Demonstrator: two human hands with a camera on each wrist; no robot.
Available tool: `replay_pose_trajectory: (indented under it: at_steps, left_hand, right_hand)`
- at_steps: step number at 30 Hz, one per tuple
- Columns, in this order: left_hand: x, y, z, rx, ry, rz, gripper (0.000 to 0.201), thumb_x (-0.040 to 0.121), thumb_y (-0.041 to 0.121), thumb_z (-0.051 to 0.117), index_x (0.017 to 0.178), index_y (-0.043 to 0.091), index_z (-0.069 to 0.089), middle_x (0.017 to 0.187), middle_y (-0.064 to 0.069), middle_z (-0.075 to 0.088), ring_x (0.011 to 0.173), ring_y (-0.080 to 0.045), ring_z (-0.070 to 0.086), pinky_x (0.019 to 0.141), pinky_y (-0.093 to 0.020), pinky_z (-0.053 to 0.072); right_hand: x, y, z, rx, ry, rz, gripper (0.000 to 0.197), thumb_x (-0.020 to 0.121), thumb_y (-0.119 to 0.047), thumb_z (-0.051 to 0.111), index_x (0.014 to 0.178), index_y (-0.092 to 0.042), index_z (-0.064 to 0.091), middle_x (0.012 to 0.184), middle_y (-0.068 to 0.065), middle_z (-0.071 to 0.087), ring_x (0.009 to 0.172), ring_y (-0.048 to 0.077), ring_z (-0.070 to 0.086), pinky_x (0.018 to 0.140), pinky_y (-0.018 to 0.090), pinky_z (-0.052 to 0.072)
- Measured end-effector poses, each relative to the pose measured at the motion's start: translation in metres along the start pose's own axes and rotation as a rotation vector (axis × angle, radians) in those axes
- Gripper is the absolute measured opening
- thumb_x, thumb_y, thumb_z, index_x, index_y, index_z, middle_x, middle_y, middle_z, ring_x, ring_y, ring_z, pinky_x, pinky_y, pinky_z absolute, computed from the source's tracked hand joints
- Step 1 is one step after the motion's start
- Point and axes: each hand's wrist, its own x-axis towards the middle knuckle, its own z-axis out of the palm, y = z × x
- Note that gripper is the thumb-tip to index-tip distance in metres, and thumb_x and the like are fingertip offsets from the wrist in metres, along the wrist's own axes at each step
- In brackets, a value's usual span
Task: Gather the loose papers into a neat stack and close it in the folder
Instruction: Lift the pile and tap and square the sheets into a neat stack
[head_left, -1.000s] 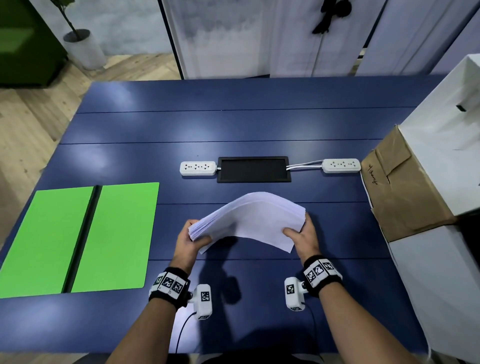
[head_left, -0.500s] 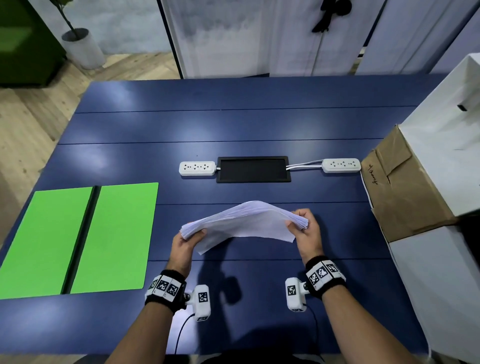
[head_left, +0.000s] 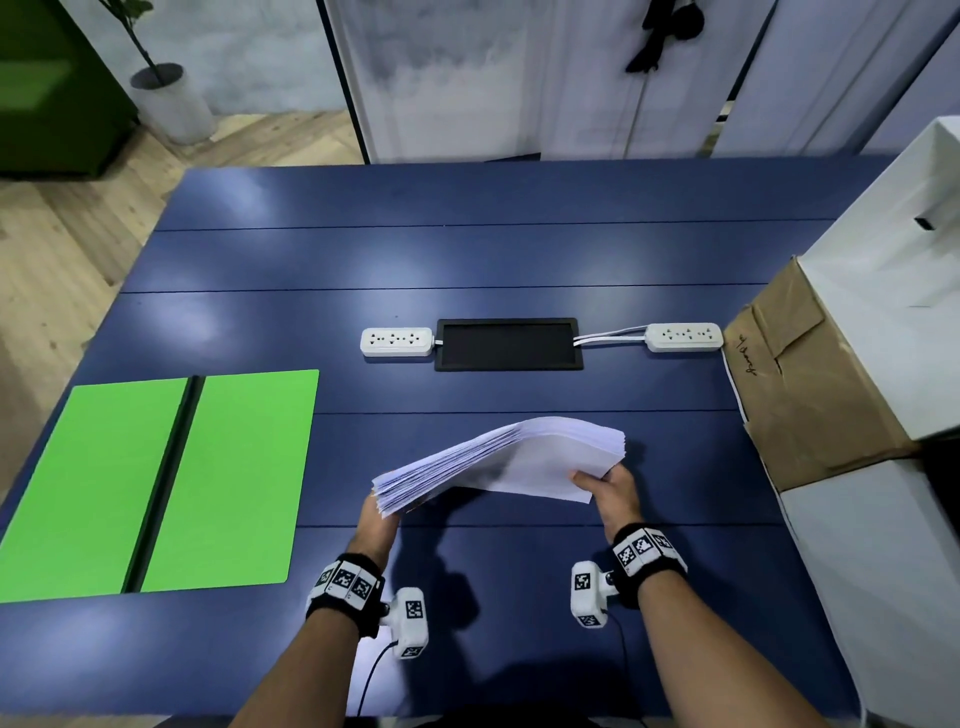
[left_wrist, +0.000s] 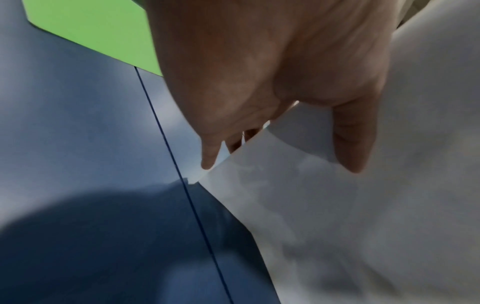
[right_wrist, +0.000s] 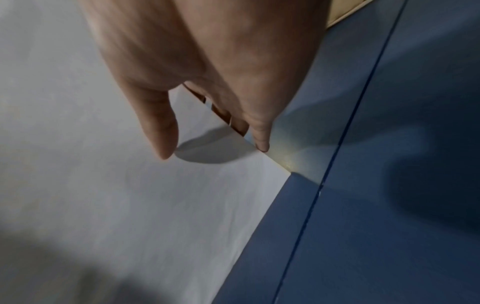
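Observation:
A thick stack of white papers (head_left: 511, 460) hangs above the blue table (head_left: 467, 260), tilted with its left end low. My left hand (head_left: 378, 519) holds that left end, thumb on one face (left_wrist: 353, 144) and fingers behind the edge. At the other end my right hand (head_left: 608, 486) grips the stack (right_wrist: 130, 185), thumb on the sheet, fingers round the edge. The paper fills much of the left wrist view (left_wrist: 363, 205). The green folder (head_left: 156, 483) lies open and flat at the left, with a dark spine down its middle.
Two white power strips (head_left: 397, 341) (head_left: 683, 337) flank a black panel (head_left: 508, 344) at mid-table. A brown cardboard box (head_left: 810, 384) and white boxes (head_left: 883, 322) crowd the right edge. A potted plant (head_left: 171, 98) stands on the wooden floor beyond the far left corner.
The stack has tipped: its left end dropped toward me and its right end rose. The sheets' left edges now show fanned. Both hands kept their hold throughout.

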Motion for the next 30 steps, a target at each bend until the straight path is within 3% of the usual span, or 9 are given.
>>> replay_pose_trajectory:
  at_steps: [3,7,11,13,15,17,20,26,30]
  left_hand:
    - [0.003,-0.006,0.0,0.044,-0.045,-0.052,0.023,0.095,-0.003,0.056,0.103,0.014,0.069,0.091,0.015,0.077,0.086,0.005,0.068,0.081,-0.013,0.05]
    - [0.005,-0.012,-0.003,0.001,-0.07,-0.101,0.024,0.09,0.01,0.06,0.111,0.02,0.065,0.107,0.006,0.075,0.115,-0.018,0.064,0.1,-0.027,0.049]
    - [0.004,0.005,0.008,0.001,-0.053,-0.145,0.029,0.093,-0.003,0.059,0.099,0.025,0.064,0.079,0.025,0.075,0.079,0.011,0.067,0.075,-0.008,0.048]
    - [0.007,0.004,0.009,-0.015,-0.039,-0.169,0.027,0.09,-0.001,0.065,0.103,0.023,0.067,0.082,0.022,0.076,0.081,0.006,0.069,0.078,-0.014,0.048]
    - [0.008,0.001,0.005,0.003,-0.033,-0.173,0.029,0.088,-0.002,0.067,0.108,0.02,0.07,0.087,0.021,0.077,0.084,0.008,0.069,0.085,-0.017,0.048]
    - [0.007,0.0,0.001,0.021,-0.053,-0.167,0.028,0.085,0.0,0.071,0.11,0.015,0.072,0.091,0.016,0.078,0.089,0.001,0.07,0.087,-0.019,0.05]
    - [0.005,0.005,-0.006,0.034,-0.047,-0.058,0.042,0.068,0.016,0.086,0.108,0.012,0.072,0.1,0.001,0.078,0.093,-0.014,0.07,0.083,-0.025,0.052]
    - [0.008,0.022,-0.004,-0.006,-0.02,0.073,0.057,0.055,0.028,0.08,0.1,-0.001,0.059,0.086,-0.001,0.063,0.078,-0.013,0.058,0.075,-0.025,0.047]
    - [0.011,0.028,-0.003,-0.074,0.033,0.122,0.054,0.051,0.029,0.079,0.094,0.002,0.058,0.08,0.0,0.058,0.069,-0.005,0.055,0.065,-0.013,0.045]
  right_hand:
    - [0.0,0.0,0.001,0.004,-0.002,0.021,0.035,0.082,0.015,0.068,0.103,-0.013,0.07,0.09,-0.007,0.078,0.089,0.016,0.07,0.082,0.026,0.052]
    - [0.002,0.0,0.003,-0.035,-0.027,0.022,0.035,0.081,0.016,0.068,0.1,-0.014,0.071,0.089,-0.008,0.079,0.089,0.016,0.069,0.08,0.022,0.054]
    - [0.0,-0.002,0.004,-0.08,0.025,0.002,0.034,0.081,0.014,0.069,0.099,-0.014,0.069,0.091,-0.003,0.076,0.089,0.02,0.07,0.08,0.026,0.053]
    - [-0.003,-0.004,0.009,-0.101,0.09,-0.019,0.029,0.084,0.014,0.068,0.099,-0.012,0.067,0.088,-0.004,0.072,0.08,0.009,0.071,0.072,0.013,0.054]
    - [-0.003,-0.002,0.013,-0.141,0.106,-0.046,0.025,0.087,0.011,0.067,0.107,-0.004,0.068,0.091,-0.001,0.073,0.072,-0.008,0.069,0.08,0.014,0.055]
    - [-0.004,0.002,0.012,-0.191,0.088,-0.048,0.027,0.088,0.007,0.068,0.115,0.002,0.068,0.1,0.008,0.074,0.081,-0.001,0.072,0.093,0.03,0.056]
    - [-0.006,0.0,0.006,-0.18,0.073,-0.021,0.035,0.083,0.01,0.071,0.116,-0.001,0.068,0.105,0.011,0.075,0.097,0.024,0.071,0.089,0.031,0.056]
    - [-0.01,-0.021,0.013,-0.084,0.021,-0.075,0.049,0.076,0.018,0.068,0.113,-0.015,0.066,0.099,-0.002,0.076,0.086,0.006,0.072,0.078,0.02,0.054]
    - [-0.012,-0.033,0.011,-0.041,0.019,-0.132,0.047,0.076,0.022,0.065,0.1,-0.019,0.062,0.094,-0.001,0.072,0.083,0.008,0.068,0.08,0.023,0.052]
